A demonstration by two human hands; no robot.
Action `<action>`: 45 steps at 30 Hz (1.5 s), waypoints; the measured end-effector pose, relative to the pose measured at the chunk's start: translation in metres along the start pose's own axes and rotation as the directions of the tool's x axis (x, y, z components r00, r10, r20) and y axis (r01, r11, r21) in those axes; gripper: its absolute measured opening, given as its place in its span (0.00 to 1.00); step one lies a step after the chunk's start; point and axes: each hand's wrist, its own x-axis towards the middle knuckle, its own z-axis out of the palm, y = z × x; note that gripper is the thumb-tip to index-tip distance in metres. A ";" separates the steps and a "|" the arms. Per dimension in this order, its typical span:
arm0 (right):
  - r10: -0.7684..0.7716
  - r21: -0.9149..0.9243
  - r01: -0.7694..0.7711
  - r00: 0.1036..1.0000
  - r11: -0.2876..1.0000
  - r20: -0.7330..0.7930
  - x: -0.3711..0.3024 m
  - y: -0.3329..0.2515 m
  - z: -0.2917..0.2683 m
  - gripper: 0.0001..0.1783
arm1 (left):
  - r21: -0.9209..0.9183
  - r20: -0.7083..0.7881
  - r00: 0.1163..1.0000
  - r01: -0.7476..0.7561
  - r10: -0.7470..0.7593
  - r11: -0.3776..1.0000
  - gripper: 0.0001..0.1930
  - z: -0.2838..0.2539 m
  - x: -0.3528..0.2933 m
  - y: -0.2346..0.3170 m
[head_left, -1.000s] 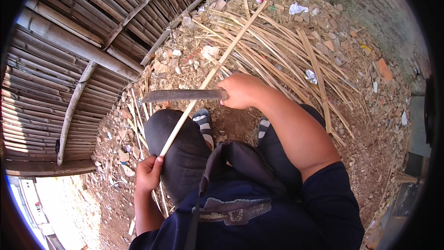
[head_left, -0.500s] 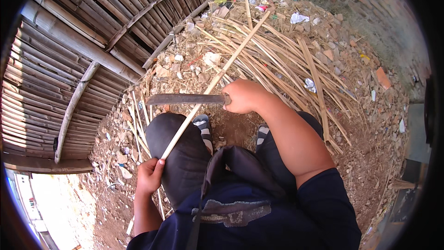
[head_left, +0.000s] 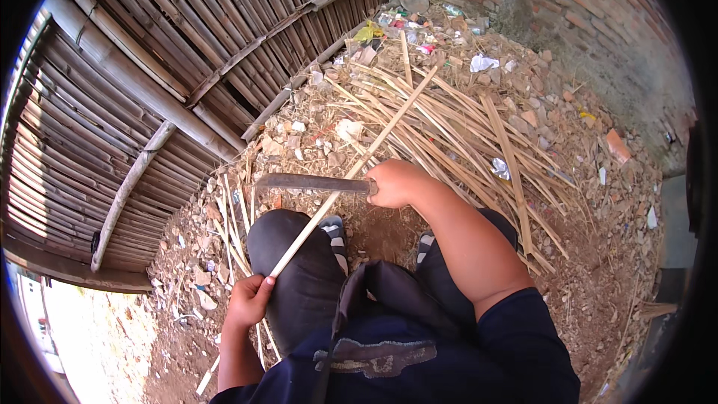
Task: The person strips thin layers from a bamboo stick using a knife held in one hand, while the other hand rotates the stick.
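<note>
Left hand (head_left: 248, 301), curled inward, is pinching the lower part of a pale strip (head_left: 314, 222) that is slanting over the left knee (head_left: 278, 233) toward a strip pile (head_left: 456, 135), while the right hand (head_left: 396, 182), wrapped closed, is holding a long knife (head_left: 307, 182) crosswise to the strip, contact unclear.

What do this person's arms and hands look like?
The left hand and right hand are bare, with no glove or bracelet showing. The right sleeve is short, plain and dark navy, leaving the right forearm uncovered. The left sleeve, equally dark, shows only partly.
</note>
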 end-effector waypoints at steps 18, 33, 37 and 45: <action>0.005 -0.031 -0.004 0.999 1.000 0.031 -0.006 -0.001 0.000 0.17 | 0.034 -0.029 1.000 0.003 -0.002 0.999 0.24 0.001 -0.003 0.005; 0.011 -0.029 -0.009 0.999 1.000 0.037 -0.005 -0.001 0.001 0.18 | 0.034 -0.013 1.000 -0.017 0.018 0.999 0.25 0.000 -0.003 0.006; -0.007 -0.026 0.008 1.000 1.000 0.027 -0.003 0.001 0.004 0.19 | 0.027 -0.017 0.999 -0.031 0.032 0.999 0.24 0.000 -0.003 0.002; -0.015 -0.027 0.015 1.000 1.000 0.015 -0.005 0.001 0.004 0.18 | 0.016 -0.016 1.000 -0.010 0.010 1.000 0.24 0.000 -0.003 0.004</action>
